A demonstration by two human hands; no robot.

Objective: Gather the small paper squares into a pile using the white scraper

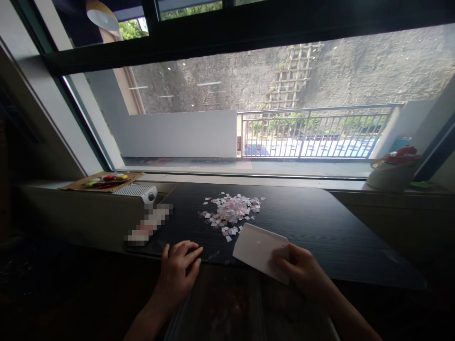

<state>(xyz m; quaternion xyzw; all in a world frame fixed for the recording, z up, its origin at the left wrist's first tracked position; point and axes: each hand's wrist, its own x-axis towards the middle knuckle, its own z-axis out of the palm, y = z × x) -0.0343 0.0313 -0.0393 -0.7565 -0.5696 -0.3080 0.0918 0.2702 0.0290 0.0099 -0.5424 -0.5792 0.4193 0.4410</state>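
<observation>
In my right hand (300, 265) is a flat white plastic scraper (259, 246), gripped at its right end between thumb and fingers. The scraper is tilted over the near edge of the dark table (320, 222), its left end close to a heap of small paper squares (232, 209). Pale white and pinkish pieces make up the heap, with a few scattered around it. My left hand (180, 263) lies on the table's near edge, palm down, fingers spread and holding nothing. Below the edge, between my arms, is a dim see-through container (227, 303), its contents too dark to make out.
A blurred-out item (149, 225) lies at the table's left edge. On the sill at left are a brown board (76, 183) with colourful small things and a white slatted box (137, 192). A whitish pitcher-like container (389, 173) stands at right. The window (227, 177) closes off the back.
</observation>
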